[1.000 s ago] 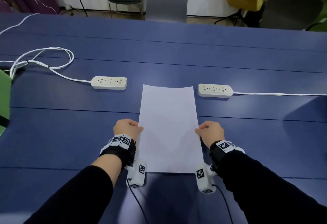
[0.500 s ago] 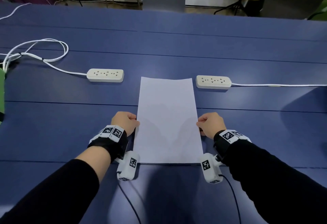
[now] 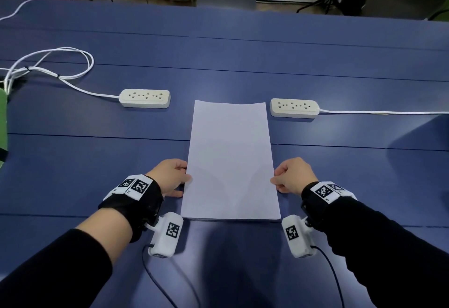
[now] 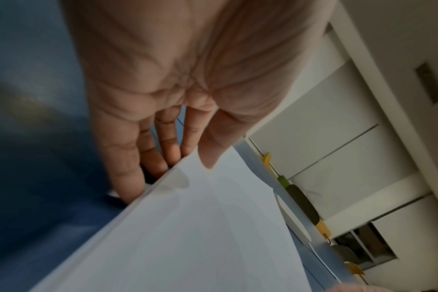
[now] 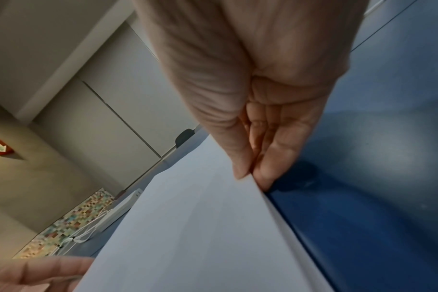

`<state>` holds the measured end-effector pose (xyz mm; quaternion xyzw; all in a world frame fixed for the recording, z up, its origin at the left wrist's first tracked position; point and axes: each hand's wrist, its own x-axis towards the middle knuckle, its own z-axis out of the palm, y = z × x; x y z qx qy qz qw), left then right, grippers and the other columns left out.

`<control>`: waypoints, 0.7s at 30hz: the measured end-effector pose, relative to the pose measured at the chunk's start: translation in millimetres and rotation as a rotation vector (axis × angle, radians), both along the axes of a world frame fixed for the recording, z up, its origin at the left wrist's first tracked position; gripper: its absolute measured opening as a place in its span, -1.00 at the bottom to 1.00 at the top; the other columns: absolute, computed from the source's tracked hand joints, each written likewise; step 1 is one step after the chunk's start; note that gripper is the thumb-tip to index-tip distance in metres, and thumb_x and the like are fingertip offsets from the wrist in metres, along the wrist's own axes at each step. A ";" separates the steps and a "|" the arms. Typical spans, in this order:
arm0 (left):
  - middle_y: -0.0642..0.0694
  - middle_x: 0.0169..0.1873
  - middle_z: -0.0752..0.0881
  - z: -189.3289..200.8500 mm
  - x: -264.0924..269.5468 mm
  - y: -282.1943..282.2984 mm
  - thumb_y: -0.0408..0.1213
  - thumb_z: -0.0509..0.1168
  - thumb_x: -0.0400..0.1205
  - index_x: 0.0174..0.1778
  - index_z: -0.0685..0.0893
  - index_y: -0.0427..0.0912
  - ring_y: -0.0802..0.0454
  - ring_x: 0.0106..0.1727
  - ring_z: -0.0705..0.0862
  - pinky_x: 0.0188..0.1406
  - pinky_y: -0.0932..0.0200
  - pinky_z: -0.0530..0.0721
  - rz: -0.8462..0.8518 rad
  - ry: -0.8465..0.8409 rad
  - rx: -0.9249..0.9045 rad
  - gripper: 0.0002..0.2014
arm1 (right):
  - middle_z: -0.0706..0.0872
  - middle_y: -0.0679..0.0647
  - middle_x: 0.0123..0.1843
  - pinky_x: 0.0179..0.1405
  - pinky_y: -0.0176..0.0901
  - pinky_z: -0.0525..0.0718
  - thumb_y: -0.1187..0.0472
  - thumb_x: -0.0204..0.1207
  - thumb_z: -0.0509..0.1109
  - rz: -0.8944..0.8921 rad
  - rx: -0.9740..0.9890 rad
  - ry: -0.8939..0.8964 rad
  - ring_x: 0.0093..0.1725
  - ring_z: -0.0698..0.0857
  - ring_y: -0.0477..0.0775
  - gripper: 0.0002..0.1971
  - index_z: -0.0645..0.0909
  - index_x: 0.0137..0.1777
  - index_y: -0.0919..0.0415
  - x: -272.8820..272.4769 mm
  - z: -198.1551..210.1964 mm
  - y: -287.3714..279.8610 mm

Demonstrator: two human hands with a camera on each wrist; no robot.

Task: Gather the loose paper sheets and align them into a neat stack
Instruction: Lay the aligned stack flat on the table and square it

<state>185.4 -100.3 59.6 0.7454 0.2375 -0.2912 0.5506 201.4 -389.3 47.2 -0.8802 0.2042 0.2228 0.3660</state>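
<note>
**Both hands hold the paper stack by its sides**

The paper stack [image 3: 230, 162] lies squared on the blue desk [image 3: 73, 174], between two power strips [image 3: 145, 98]. The left hand [image 3: 170, 177] pinches the left edge, thumb on top, fingers [image 4: 128, 168] beneath. The right hand [image 3: 292, 175] has the same grip on the right edge.

blue table [image 3: 73, 174] carries a paper stack [image 3: 230, 162], two power strips [image 3: 145, 98] and cables [image 3: 48, 64].

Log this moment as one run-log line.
stack: squared, flat on table | left hand: pinches left edge | right hand: pinches right edge | loose sheets: none in view
</note>
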 end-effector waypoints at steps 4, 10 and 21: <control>-0.08 -0.16 0.63 0.9 0.7 -0.9 -0.54 0.24 0.59 0.08 0.65 -0.15 -0.07 -0.04 0.64 -0.01 -0.01 0.71 0.005 0.007 0.001 -0.75 | 0.74 0.22 -0.35 -0.11 0.05 0.84 0.44 0.37 0.49 -0.005 -0.006 -0.045 -0.45 0.72 0.16 -0.86 0.64 -0.33 0.26 -3.6 -0.8 2.1; 0.00 -0.19 0.61 1.7 -6.5 -2.8 -0.49 0.23 0.61 0.18 0.59 -0.12 -0.08 0.05 0.60 0.20 -0.16 0.63 -0.010 0.027 0.035 -0.72 | 0.75 0.20 -0.35 -0.16 0.09 0.83 0.32 0.34 0.49 0.049 -0.037 -0.020 -0.36 0.72 0.18 -0.86 0.57 -0.35 0.24 -17.9 2.1 4.0; -0.13 0.11 0.73 -3.5 -25.5 -4.9 -0.56 0.20 0.57 0.24 0.59 -0.14 -0.08 0.03 0.71 0.08 -0.15 0.73 -0.034 0.065 0.008 -0.63 | 0.80 0.26 -0.19 -0.06 0.11 0.81 0.33 0.33 0.44 0.141 -0.097 -0.021 -0.13 0.80 0.29 -0.84 0.53 -0.38 0.16 -34.7 4.3 6.5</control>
